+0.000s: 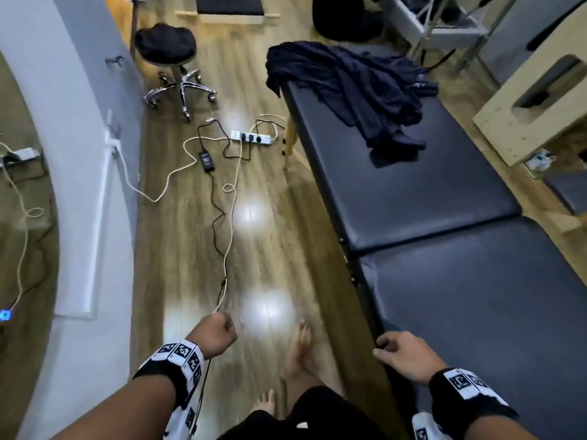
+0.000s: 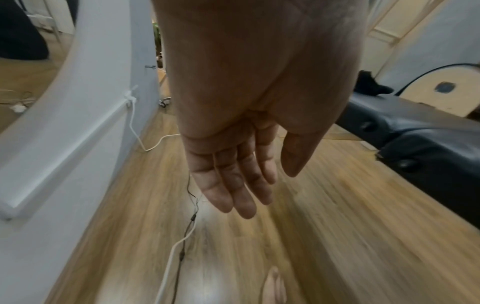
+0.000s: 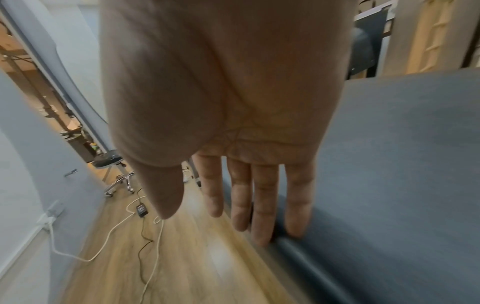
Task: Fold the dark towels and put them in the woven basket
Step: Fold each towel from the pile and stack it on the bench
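Dark towels point(image 1: 352, 90) heaped in a crumpled pile at the far end of the padded table point(image 1: 428, 198), one part drooping over the far left corner. No woven basket in any view. Left hand point(image 1: 219, 336) hanging empty over the floor point(image 1: 190, 249), fingers loosely curled from above, nearly straight in the wrist view. Right hand point(image 1: 403, 352) empty too, fingers point(image 3: 262, 205) relaxed, tips resting on the table's near left edge. Probably best to walk along that edge clear of the cables point(image 1: 222, 217), take one towel by two corners, shake it flat on the bare padding, then fold edge to edge.
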`<state>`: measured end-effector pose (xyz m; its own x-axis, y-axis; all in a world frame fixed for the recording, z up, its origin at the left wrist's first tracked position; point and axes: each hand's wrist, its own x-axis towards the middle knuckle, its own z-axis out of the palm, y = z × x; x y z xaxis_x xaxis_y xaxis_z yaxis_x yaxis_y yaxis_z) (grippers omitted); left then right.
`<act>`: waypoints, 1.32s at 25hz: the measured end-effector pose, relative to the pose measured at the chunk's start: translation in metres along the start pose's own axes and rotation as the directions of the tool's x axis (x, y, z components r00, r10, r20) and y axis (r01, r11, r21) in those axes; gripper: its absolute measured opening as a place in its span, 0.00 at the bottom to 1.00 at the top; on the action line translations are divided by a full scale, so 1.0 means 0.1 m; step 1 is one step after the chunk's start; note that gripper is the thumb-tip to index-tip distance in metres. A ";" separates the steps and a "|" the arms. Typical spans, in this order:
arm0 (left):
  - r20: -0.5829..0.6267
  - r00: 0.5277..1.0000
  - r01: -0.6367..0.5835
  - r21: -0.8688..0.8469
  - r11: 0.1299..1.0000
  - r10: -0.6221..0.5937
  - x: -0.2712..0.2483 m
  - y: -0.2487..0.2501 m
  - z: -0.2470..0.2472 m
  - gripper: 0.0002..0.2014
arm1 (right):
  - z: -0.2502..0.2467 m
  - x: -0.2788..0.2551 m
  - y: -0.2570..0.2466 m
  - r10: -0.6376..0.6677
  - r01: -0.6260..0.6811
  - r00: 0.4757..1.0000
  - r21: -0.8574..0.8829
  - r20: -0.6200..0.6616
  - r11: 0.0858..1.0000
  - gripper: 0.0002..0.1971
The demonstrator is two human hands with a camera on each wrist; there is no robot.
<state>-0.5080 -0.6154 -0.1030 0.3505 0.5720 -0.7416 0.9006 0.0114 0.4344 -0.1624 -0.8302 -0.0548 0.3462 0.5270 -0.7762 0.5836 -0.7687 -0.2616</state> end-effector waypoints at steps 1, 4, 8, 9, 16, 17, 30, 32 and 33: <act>0.001 1.000 0.027 -0.017 0.999 -0.027 0.08 -0.02 -0.11 0.08 | -0.07 0.17 -0.14 -0.023 0.023 1.000 0.003 0.020 1.000 0.21; 0.027 0.994 0.108 -0.080 0.991 -0.106 0.30 0.05 -0.47 0.09 | -0.25 0.71 -0.58 -0.092 0.094 0.993 -0.019 0.079 0.995 0.21; -0.027 0.986 0.164 -0.074 0.984 -0.166 0.58 0.21 -1.16 0.06 | -0.54 1.33 -1.31 -0.177 0.192 0.972 -0.084 0.157 0.978 0.18; -0.044 0.985 0.165 -0.071 0.984 -0.168 0.65 0.24 -1.33 0.05 | -0.61 1.47 -1.49 -0.191 0.211 0.966 -0.107 0.172 0.972 0.17; 0.012 0.964 0.264 -0.146 0.953 -0.265 1.30 0.33 -2.31 0.04 | -1.24 2.33 -2.38 -0.174 0.228 0.946 -0.179 0.273 0.957 0.15; 0.029 0.965 0.262 -0.136 0.955 -0.261 1.48 0.32 -2.46 0.04 | -1.34 2.47 -2.50 -0.170 0.221 0.948 -0.176 0.267 0.959 0.14; 0.098 0.972 -0.231 0.246 0.941 0.213 4.02 2.13 -4.48 0.04 | -3.21 3.42 -3.70 -0.009 0.019 0.993 0.078 -0.118 0.997 0.15; 0.122 0.952 -0.305 0.289 0.908 0.281 4.31 2.59 -4.60 0.04 | -3.49 3.56 -3.75 0.023 -0.001 0.982 0.117 -0.187 0.993 0.15; 0.133 0.936 -0.353 0.320 0.879 0.327 4.44 2.85 -4.64 0.05 | -3.64 3.65 -3.73 0.042 -0.010 0.972 0.138 -0.230 0.990 0.15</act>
<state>-0.2155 0.0224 -0.0712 0.6565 0.4297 -0.6199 0.7505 -0.4546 0.4797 0.0138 -0.2194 -0.0320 0.5296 0.5637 -0.6339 0.4733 -0.8165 -0.3307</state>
